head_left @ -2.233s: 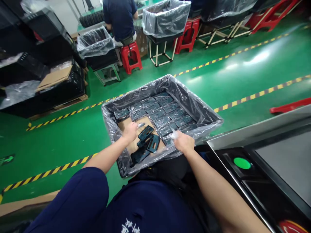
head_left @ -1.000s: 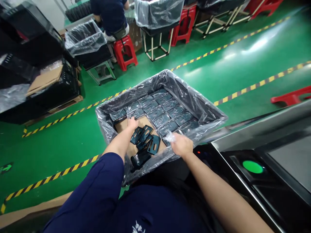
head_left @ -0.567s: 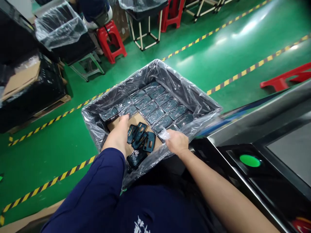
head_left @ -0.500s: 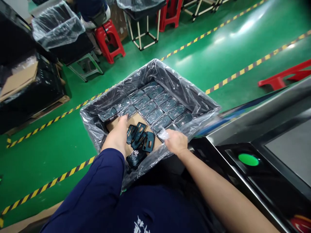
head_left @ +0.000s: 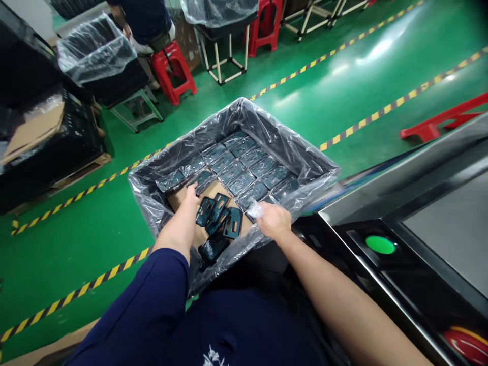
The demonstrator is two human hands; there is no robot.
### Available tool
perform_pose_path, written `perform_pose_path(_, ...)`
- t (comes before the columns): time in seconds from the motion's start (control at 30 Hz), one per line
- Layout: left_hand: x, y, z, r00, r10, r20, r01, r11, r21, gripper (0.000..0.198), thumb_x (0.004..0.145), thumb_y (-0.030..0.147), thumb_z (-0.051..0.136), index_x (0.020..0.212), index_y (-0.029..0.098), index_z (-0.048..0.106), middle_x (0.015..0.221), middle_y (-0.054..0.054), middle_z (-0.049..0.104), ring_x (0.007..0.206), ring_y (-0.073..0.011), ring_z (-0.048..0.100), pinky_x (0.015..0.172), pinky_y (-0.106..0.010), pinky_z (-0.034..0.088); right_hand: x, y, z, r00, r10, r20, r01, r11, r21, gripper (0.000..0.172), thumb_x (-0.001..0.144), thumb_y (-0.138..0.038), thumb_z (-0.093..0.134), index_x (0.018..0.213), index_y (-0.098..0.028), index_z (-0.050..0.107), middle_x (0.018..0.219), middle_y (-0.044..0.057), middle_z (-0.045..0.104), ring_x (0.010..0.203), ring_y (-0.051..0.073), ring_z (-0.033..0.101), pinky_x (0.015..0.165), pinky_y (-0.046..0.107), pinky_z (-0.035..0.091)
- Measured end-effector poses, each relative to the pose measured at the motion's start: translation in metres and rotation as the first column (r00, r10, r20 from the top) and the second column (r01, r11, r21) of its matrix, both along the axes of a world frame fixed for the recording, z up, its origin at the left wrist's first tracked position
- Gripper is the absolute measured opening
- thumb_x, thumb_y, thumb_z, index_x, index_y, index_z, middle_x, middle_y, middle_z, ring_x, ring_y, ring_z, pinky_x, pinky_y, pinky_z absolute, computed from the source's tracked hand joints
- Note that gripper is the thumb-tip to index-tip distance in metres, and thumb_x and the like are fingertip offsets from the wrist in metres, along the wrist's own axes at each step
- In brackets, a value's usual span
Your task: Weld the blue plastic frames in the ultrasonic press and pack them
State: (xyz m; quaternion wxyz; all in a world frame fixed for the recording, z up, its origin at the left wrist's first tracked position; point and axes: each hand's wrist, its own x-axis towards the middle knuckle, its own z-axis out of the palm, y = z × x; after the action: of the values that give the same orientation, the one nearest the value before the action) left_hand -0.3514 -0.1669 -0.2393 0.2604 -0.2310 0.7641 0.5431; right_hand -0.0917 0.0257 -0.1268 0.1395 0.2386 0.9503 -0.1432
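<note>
A black bin (head_left: 290,127) lined with clear plastic holds rows of flat black plastic parts (head_left: 238,175) in clear wrapping. Brown cardboard (head_left: 213,190) shows in the near left part of the bin. My left hand (head_left: 190,197) reaches inside, its fingers closed at the near edge of a dark plastic part (head_left: 201,178); most of the fingers are hidden. Several loose black plastic parts with cut-outs (head_left: 219,211) lie piled right of that hand. At the bin's near right side, my right hand (head_left: 273,221) is closed on a bunched piece of clear plastic (head_left: 254,208).
A black machine with a green button (head_left: 380,244) and a red button (head_left: 467,345) stands close on the right. Lined bins (head_left: 95,56), red stools (head_left: 173,73) and a seated person (head_left: 147,23) are beyond the striped floor tape (head_left: 87,190).
My left hand has drawn slightly back toward me, and the dark part by its fingers sits slightly lower in view. My right hand keeps its grip on the clear plastic.
</note>
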Motion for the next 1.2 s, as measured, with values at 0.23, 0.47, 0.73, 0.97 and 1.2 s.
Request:
perform_pose_path(0.23,0.062,-0.02,0.032,0.971,0.094,0.218,-0.161,0.936,0.313,0.018,0.091,0.034,0.053,0.094,0.018,0.061,0.073,-0.004,0.064,0.065,-0.0136,0.061,0.053,-0.024,0.048,-0.001,0.001,0.006,0.999,-0.027,0.035,0.029,0.997,-0.065,0.03,0.088,-0.041,0.048,0.101,-0.023,0.068,0.108,0.011,0.071,0.1,0.028,0.067,0.083,0.037,0.05)
perform_pose_path(0.47,0.133,-0.02,0.065,0.926,0.019,0.376,-0.257,0.764,0.592,0.014,0.088,0.031,0.057,0.085,0.018,0.061,0.074,-0.004,0.067,0.062,-0.0128,0.061,0.051,-0.023,0.047,-0.002,-0.006,0.01,0.921,-0.309,-0.238,0.136,0.826,-0.548,0.053,0.087,-0.04,0.058,0.137,-0.023,0.052,0.122,0.005,0.068,0.111,0.02,0.063,0.098,0.033,0.047)
perform_pose_path(0.73,0.188,-0.017,0.086,0.886,-0.078,0.458,-0.316,0.623,0.716,0.014,0.092,0.024,0.054,0.093,0.014,0.063,0.081,-0.007,0.071,0.07,-0.0164,0.068,0.058,-0.027,0.053,-0.007,-0.05,0.001,0.752,-0.485,-0.447,-0.011,0.668,-0.744,0.047,0.079,-0.038,0.069,0.122,-0.019,0.064,0.121,0.008,0.068,0.106,0.021,0.066,0.099,0.035,0.05)
perform_pose_path(0.97,0.207,-0.035,0.085,0.831,-0.147,0.536,-0.335,0.638,0.694,0.011,0.093,0.019,0.053,0.094,0.012,0.061,0.077,-0.007,0.071,0.063,-0.0185,0.068,0.056,-0.03,0.056,0.009,-0.055,0.014,0.871,-0.138,-0.472,-0.04,0.937,-0.347,0.039,0.083,-0.034,0.065,0.122,-0.031,0.067,0.111,0.002,0.072,0.103,0.019,0.066,0.094,0.03,0.05)
perform_pose_path(1.2,0.219,-0.044,0.079,0.833,-0.152,0.532,-0.305,0.675,0.672,0.008,0.091,0.017,0.054,0.092,0.011,0.06,0.073,-0.008,0.068,0.056,-0.0186,0.065,0.047,-0.029,0.054,0.013,-0.072,0.027,0.925,-0.018,-0.379,-0.035,0.991,-0.132,0.031,0.085,-0.028,0.054,0.11,-0.033,0.07,0.092,0.002,0.071,0.083,0.018,0.067,0.071,0.025,0.05)
